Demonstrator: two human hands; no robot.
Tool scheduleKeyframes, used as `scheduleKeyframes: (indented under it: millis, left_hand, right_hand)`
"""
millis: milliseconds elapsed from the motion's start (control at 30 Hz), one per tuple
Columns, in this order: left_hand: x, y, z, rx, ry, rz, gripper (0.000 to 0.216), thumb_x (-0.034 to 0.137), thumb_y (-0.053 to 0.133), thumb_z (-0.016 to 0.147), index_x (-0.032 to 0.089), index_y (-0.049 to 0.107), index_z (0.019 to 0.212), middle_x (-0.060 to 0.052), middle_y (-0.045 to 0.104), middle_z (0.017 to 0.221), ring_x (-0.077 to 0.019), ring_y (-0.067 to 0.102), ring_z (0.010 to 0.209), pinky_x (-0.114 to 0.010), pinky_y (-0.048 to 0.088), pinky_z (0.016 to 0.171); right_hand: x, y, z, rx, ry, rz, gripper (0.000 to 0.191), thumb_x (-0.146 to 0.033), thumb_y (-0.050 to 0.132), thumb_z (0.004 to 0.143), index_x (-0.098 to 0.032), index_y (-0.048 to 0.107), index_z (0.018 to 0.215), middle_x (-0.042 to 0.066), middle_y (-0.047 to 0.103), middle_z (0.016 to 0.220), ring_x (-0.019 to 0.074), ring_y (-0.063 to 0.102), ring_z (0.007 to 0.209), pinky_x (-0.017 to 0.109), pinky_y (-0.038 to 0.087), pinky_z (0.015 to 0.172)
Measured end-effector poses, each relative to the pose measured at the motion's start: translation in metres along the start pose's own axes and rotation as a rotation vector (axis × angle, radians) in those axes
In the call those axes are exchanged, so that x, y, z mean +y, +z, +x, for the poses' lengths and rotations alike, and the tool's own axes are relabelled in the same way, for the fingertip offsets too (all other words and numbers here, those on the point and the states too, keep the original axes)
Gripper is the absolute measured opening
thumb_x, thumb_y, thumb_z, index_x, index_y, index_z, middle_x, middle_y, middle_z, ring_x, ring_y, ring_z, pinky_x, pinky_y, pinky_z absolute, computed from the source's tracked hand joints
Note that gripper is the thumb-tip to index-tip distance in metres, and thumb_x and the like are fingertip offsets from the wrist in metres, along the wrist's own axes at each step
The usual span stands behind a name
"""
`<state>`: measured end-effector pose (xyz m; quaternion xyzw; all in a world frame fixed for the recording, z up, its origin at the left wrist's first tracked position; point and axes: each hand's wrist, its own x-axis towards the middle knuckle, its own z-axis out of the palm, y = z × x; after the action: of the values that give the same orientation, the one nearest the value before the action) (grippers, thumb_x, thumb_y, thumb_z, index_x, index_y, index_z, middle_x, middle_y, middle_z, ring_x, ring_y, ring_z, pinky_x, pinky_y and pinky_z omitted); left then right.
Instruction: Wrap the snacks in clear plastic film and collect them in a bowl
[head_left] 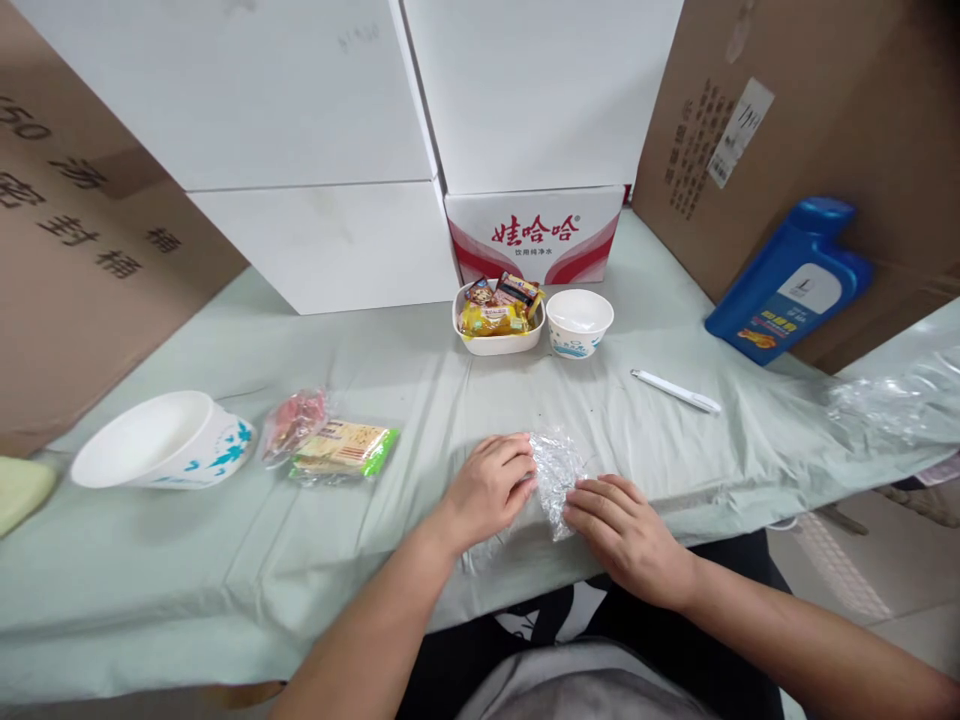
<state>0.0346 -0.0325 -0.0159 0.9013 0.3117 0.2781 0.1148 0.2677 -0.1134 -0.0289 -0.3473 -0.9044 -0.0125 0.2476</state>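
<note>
My left hand and my right hand rest near the front edge of the pale green cloth, one on each side of a crumpled clear plastic bag. Both hands pinch the bag's edges with curled fingers. The bag lies on the cloth and looks empty. Left of my hands lie two clear packets, a pink one and a yellow-green one.
A white rectangular dish of wrapped snacks and a white paper bowl stand at the back centre. A larger white bowl tilts at the left. A white pen, blue bottle, white boxes and cardboard boxes surround the table.
</note>
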Motion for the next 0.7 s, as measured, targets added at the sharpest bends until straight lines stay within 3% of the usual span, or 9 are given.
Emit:
scheduleKeyframes:
  millis: [67,200,367,467,567,700]
  left_hand:
    - [-0.001,0.0,0.0,-0.004,0.022,-0.003,0.012,0.013,0.055,0.087,0.019,0.064,0.094,-0.007,0.067,0.109,-0.024,0.059,0.118,-0.043,0.048,0.1]
    - [-0.003,0.0,-0.001,0.011,0.058,-0.037,0.016,0.01,0.052,0.089,0.019,0.065,0.094,-0.006,0.068,0.107,-0.0227,0.059,0.119,-0.042,0.05,0.098]
    - [-0.005,-0.003,0.0,0.0,0.043,-0.061,0.02,0.007,0.052,0.086,0.02,0.066,0.093,-0.006,0.069,0.107,-0.0223,0.061,0.116,-0.041,0.052,0.098]
    - [-0.005,-0.004,0.0,-0.011,0.036,-0.044,0.019,0.008,0.052,0.087,0.019,0.067,0.092,-0.007,0.069,0.105,-0.0218,0.063,0.11,-0.041,0.053,0.097]
    - [-0.006,-0.004,-0.001,-0.013,0.026,-0.044,0.022,0.008,0.051,0.087,0.02,0.067,0.093,-0.006,0.069,0.106,-0.0218,0.062,0.111,-0.043,0.051,0.099]
    - [-0.005,-0.003,-0.003,0.0,0.021,-0.058,0.023,0.007,0.049,0.087,0.02,0.066,0.096,-0.006,0.068,0.106,-0.022,0.06,0.115,-0.043,0.049,0.102]
  right_hand:
    - [0.004,-0.012,0.012,0.034,-0.013,0.081,0.027,-0.008,0.048,0.091,-0.016,0.06,0.114,0.009,0.07,0.11,0.0227,0.06,0.11,0.043,0.044,0.098]
    - [0.016,-0.029,0.04,-0.055,-0.036,0.228,0.022,-0.012,0.043,0.094,-0.017,0.06,0.109,0.009,0.069,0.097,0.019,0.063,0.09,0.036,0.05,0.082]
    - [0.046,-0.024,0.079,-0.156,0.171,0.321,0.023,-0.017,0.039,0.098,-0.018,0.06,0.108,0.008,0.068,0.096,0.0163,0.065,0.082,0.027,0.049,0.071]
    - [0.059,-0.008,0.096,-0.233,0.278,0.199,0.021,-0.019,0.042,0.097,-0.017,0.062,0.103,0.008,0.069,0.095,0.0171,0.065,0.081,0.027,0.046,0.07]
    - [0.062,0.007,0.1,-0.313,0.292,0.008,0.022,-0.023,0.044,0.097,-0.016,0.064,0.101,0.009,0.067,0.09,0.0161,0.062,0.072,0.026,0.04,0.061]
    - [0.059,0.015,0.093,-0.253,0.303,-0.086,0.021,-0.025,0.045,0.097,-0.017,0.063,0.102,0.008,0.064,0.094,0.015,0.059,0.07,0.026,0.036,0.058]
